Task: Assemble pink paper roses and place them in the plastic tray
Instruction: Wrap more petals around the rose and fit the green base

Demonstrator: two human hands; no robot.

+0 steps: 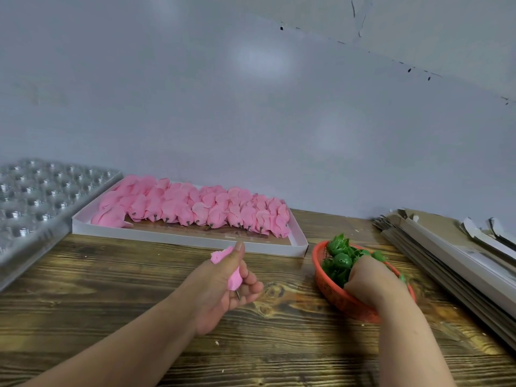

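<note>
Left hand (223, 286) curled round one pink paper rose (233, 275) — thumb along the top, petals poking out past the thumb tip, short metal pin sticking out below the bud toward the palm. Right hand (371, 283) down inside the orange basket (335, 296), knuckles up, fingers buried in the green calyx pieces (339, 259); cannot tell whether anything is pinched yet. Just beyond the left hand: white shallow box (178, 238) with rows of unfinished pink buds (195, 208), pins pointing this way. Far off to the left of that hand: clear plastic tray (36, 196) with moulded cups, no roses visible in it. Right of the basket hand: stack of flat cardboard (446, 252). Handling guess — bud very light, thin paper, crushes and creases easily, so light grip only. Best hold low on the tight base or on the pin, never on the open petal edges. Calyx looks like soft plastic, tolerant of a firm pinch; likely slides up the pin from below.
</note>
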